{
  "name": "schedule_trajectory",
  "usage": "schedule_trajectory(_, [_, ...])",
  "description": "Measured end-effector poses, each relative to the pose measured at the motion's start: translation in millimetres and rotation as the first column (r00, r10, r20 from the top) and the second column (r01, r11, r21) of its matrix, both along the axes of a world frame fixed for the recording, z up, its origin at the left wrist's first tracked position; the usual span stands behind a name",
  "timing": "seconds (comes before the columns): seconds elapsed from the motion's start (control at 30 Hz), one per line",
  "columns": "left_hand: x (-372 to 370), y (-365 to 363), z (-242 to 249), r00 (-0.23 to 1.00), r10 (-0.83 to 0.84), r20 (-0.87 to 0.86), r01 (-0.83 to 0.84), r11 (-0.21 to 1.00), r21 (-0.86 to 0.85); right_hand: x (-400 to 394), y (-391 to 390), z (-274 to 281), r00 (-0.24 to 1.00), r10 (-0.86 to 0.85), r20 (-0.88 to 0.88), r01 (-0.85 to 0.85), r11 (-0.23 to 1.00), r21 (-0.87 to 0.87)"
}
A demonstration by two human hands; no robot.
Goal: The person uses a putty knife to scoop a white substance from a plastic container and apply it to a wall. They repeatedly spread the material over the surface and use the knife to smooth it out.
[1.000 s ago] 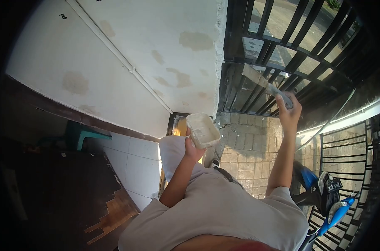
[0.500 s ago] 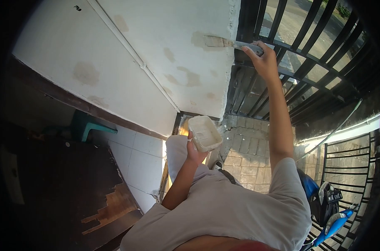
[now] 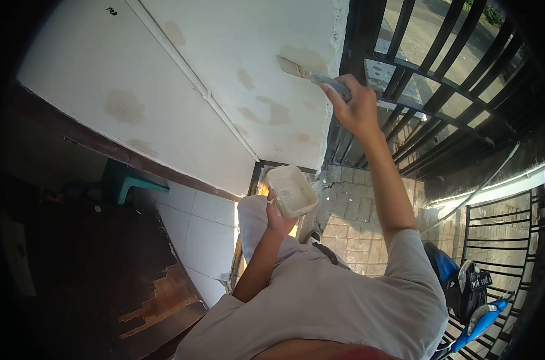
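Note:
My right hand [image 3: 356, 105] is closed round the grey handle of a putty knife [image 3: 296, 68]. The flat blade, smeared with beige filler, points left and overlaps the lower edge of a beige patch [image 3: 308, 58] on the white wall [image 3: 224, 42]. Lower down, my left hand [image 3: 279, 221] grips a white plastic tub [image 3: 291, 192] by its near left side. The tub is tilted so its inside shows, with pale residue on the walls and bottom.
A black metal gate [image 3: 440, 78] stands right of the wall's rough edge. Several other beige patches mark the wall, and a thin pipe [image 3: 182, 69] runs down it. A teal stool [image 3: 125, 180], dark wooden panel [image 3: 86, 270] and blue motorbike [image 3: 479, 324] are around me.
My right hand has moved left and slightly down with the putty knife, whose blade has turned and uncovered more of the beige patch. The tub has barely shifted.

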State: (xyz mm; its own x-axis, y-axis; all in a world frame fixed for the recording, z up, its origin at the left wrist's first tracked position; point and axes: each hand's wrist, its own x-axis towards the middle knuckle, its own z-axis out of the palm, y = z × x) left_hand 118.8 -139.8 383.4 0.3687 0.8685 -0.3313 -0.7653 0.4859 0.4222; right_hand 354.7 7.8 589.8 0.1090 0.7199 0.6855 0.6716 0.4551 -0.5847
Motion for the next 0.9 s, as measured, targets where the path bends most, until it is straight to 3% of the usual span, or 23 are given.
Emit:
schedule_trajectory(0.07, [-2.7, 3.1, -6.6, 0.999, -0.028, 0.023, 0.028, 1.0, -0.003, -7.6, 13.1, -16.0, 0.997, -0.028, 0.073, 0.018, 0.991, 0.135])
schedule_trajectory(0.1, [-2.5, 2.8, -7.2, 0.999, -0.04, 0.037, 0.04, 0.999, -0.007, -4.0, 12.6, -17.1, 0.995, -0.08, 0.064, 0.075, 0.995, 0.072])
schedule_trajectory(0.23, [-2.4, 6.0, -3.2, 0.997, -0.044, 0.06, 0.044, 0.999, 0.001, 36.9, -2.2, -25.6, 0.974, -0.212, -0.085, 0.221, 0.968, 0.115])
schedule_trajectory(0.27, [-2.2, 6.8, -1.1, 0.997, -0.053, 0.055, 0.053, 0.999, -0.006, 54.3, -12.7, -28.9, 0.946, -0.313, -0.082, 0.315, 0.949, 0.01])
schedule_trajectory(0.37, [0.2, 7.7, -6.4, 0.999, -0.032, 0.015, 0.032, 0.999, -0.006, 93.7, -55.3, -44.5, 0.877, -0.47, -0.097, 0.479, 0.853, 0.204])
schedule_trajectory(0.4, [0.5, 11.1, -8.4, 1.0, -0.013, -0.003, 0.013, 1.0, 0.004, 101.2, -76.0, -41.1, 0.839, -0.493, -0.23, 0.511, 0.859, 0.025])
schedule_trajectory(0.43, [0.0, 11.4, -9.1, 1.0, -0.012, 0.011, 0.013, 1.0, -0.005, 105.2, -91.5, -40.0, 0.824, -0.449, -0.346, 0.476, 0.879, -0.008])
schedule_trajectory(0.53, [1.0, 9.7, -12.4, 1.0, -0.018, 0.024, 0.019, 0.999, -0.042, 82.7, -112.1, -36.0, 0.871, -0.419, -0.258, 0.421, 0.906, -0.049])
schedule_trajectory(0.7, [2.9, 4.9, -9.3, 0.999, -0.036, 0.019, 0.037, 0.998, -0.049, 2.8, -62.2, -28.2, 0.988, -0.077, -0.131, 0.085, 0.995, 0.059])
schedule_trajectory(0.77, [5.9, -0.8, -4.5, 1.0, -0.01, -0.022, 0.009, 0.998, -0.067, -6.3, -28.7, -28.6, 0.99, -0.012, -0.144, 0.011, 1.0, -0.01])
schedule_trajectory(0.9, [1.0, -5.8, -11.1, 0.999, -0.03, -0.009, 0.03, 0.998, -0.06, 17.6, 18.3, -33.3, 0.978, -0.043, -0.204, 0.046, 0.999, 0.01])
